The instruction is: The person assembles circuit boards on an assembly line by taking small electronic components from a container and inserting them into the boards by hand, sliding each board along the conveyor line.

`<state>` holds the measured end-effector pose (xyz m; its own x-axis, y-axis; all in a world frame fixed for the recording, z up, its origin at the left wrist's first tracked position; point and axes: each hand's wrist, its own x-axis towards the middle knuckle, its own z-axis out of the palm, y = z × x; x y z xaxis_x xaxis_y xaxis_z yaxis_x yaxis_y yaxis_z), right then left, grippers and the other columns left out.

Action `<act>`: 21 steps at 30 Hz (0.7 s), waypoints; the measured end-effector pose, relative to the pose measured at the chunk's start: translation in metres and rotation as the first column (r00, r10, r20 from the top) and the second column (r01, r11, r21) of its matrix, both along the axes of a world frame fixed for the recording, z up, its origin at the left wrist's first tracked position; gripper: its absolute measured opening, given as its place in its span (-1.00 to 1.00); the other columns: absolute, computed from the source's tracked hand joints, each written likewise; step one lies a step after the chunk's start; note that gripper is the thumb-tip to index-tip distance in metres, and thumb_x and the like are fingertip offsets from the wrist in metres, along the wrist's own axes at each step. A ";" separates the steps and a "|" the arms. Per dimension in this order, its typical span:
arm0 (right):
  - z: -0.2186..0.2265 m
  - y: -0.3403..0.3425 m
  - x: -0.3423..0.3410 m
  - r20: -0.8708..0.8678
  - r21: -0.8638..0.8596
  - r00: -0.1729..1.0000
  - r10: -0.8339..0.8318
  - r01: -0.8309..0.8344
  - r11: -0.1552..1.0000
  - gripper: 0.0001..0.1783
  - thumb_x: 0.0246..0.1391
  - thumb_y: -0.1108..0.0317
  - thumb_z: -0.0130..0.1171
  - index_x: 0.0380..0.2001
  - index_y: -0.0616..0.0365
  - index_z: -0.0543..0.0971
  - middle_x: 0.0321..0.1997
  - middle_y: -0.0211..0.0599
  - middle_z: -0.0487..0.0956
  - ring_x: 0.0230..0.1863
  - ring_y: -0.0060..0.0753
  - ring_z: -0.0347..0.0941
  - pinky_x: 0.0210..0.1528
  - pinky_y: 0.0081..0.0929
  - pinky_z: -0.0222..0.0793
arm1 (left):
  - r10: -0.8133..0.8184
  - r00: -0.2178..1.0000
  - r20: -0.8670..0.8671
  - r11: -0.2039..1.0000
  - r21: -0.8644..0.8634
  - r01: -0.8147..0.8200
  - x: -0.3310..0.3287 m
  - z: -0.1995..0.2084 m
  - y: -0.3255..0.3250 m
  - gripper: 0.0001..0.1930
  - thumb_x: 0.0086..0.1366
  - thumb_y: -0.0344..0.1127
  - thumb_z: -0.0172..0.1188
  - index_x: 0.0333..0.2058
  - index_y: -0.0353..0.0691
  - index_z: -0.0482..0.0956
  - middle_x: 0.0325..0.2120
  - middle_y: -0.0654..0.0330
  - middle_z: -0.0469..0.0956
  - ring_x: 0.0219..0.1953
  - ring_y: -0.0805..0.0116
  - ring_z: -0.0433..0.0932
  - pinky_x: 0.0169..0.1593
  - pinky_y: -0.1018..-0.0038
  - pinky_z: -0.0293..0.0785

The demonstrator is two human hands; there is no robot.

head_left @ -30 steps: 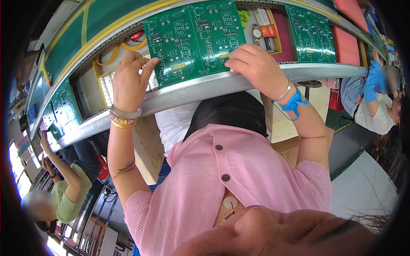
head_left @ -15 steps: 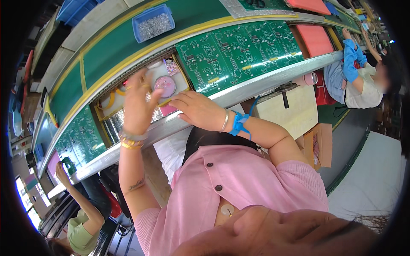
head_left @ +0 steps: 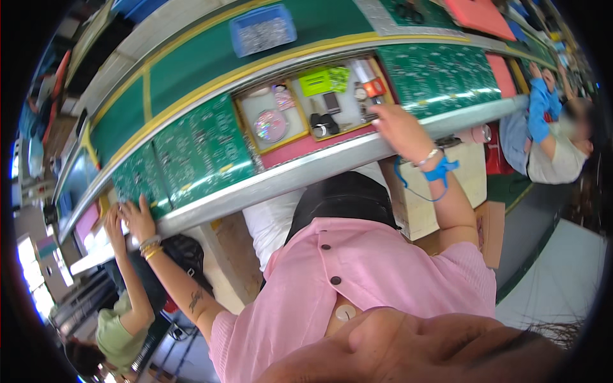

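My left hand [head_left: 137, 219] has its fingers spread at the near edge of a green circuit board panel [head_left: 203, 143], beside another person's hand. My right hand [head_left: 403, 133] reaches over the metal rail [head_left: 306, 156], fingers stretched towards the right end of an uncovered tray [head_left: 297, 120], and appears to hold nothing. A larger green circuit board panel [head_left: 440, 80] lies just beyond it. Between the two panels, the tray holds a round pink glittery case [head_left: 271, 125], a black object [head_left: 324, 124], a bright green packet [head_left: 324, 81] and a watch [head_left: 361, 94].
A blue bin [head_left: 263, 32] of small shiny parts stands on the green bench behind the rail. A seated person [head_left: 121, 329] is close on my left; another with blue sleeves [head_left: 543, 121] sits farther right. A cardboard box [head_left: 490, 233] is below right.
My hands have parted, the left moving left and the right moving right. Both panels have shifted right, covering the tray's left part and uncovering its right. The view has shifted too.
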<state>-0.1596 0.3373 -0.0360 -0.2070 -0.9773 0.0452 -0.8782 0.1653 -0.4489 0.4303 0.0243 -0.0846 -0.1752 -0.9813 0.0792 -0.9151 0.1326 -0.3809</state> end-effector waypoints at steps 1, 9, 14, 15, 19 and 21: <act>0.000 0.005 -0.009 -0.051 0.023 0.998 -0.049 0.050 0.998 -0.67 0.11 0.36 0.04 -0.05 0.23 0.46 -0.09 -0.01 0.53 -0.03 0.02 0.42 0.06 -0.18 0.33 | 0.037 0.998 -0.043 0.999 0.025 -0.036 -0.028 0.011 0.008 -0.26 0.37 0.22 -0.24 0.19 -0.40 0.28 0.29 -0.14 0.07 0.35 -0.16 -0.08 0.36 0.12 -0.09; 0.048 -0.107 -0.014 -0.270 -0.336 0.952 0.144 -0.234 0.912 -0.78 0.07 0.39 0.07 -0.18 0.12 0.53 -0.25 -0.22 0.55 -0.15 -0.10 0.43 -0.12 -0.21 0.35 | -0.073 0.966 -0.248 0.996 0.027 0.083 -0.096 0.031 0.062 -0.25 0.36 0.20 -0.19 0.16 -0.46 0.28 0.31 -0.09 0.06 0.36 -0.16 -0.10 0.34 0.09 -0.11; 0.053 -0.224 0.007 -0.422 -0.363 0.891 0.168 -0.336 0.869 -0.87 -0.06 0.28 0.18 -0.53 0.07 0.61 -0.41 -0.26 0.55 -0.26 -0.16 0.47 -0.20 -0.26 0.37 | -0.219 0.923 -0.315 0.965 0.071 0.253 -0.134 0.049 0.091 -0.25 0.33 0.16 -0.08 0.15 -0.54 0.27 0.30 -0.14 0.05 0.36 -0.16 -0.13 0.34 0.08 -0.09; 0.043 -0.238 0.009 -0.531 -0.414 0.842 0.094 -0.354 0.839 -0.88 -0.07 0.29 0.16 -0.54 0.04 0.62 -0.42 -0.28 0.56 -0.24 -0.19 0.47 -0.18 -0.26 0.37 | -0.224 0.923 -0.313 0.964 0.069 0.258 -0.143 0.053 0.095 -0.25 0.33 0.16 -0.08 0.15 -0.54 0.27 0.30 -0.14 0.05 0.36 -0.16 -0.13 0.34 0.08 -0.09; 0.010 -0.281 0.013 -0.598 -0.225 0.794 0.109 -0.297 0.928 -0.86 -0.08 0.30 0.10 -0.60 0.03 0.61 -0.45 -0.30 0.57 -0.22 -0.24 0.48 -0.16 -0.25 0.37 | -0.352 0.853 -0.385 0.903 0.101 0.418 -0.169 0.066 0.103 -0.26 0.33 0.16 -0.08 0.13 -0.51 0.31 0.29 -0.13 0.07 0.36 -0.16 -0.12 0.33 0.10 -0.06; -0.003 -0.284 0.006 -0.539 -0.287 0.835 0.106 -0.301 0.910 -0.84 -0.09 0.29 0.08 -0.61 0.05 0.59 -0.49 -0.28 0.57 -0.22 -0.23 0.48 -0.16 -0.24 0.37 | -0.386 0.778 -0.497 0.833 0.175 0.525 -0.182 0.077 0.099 -0.31 0.31 0.15 -0.04 0.09 -0.45 0.40 0.29 -0.12 0.08 0.36 -0.17 -0.11 0.31 0.10 -0.01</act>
<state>-0.1534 0.0534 -0.0389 0.1421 -0.8927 0.4276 -0.9898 -0.1235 0.0709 0.2479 0.1229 -0.0072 -0.6240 -0.7813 -0.0176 -0.7737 0.6145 0.1541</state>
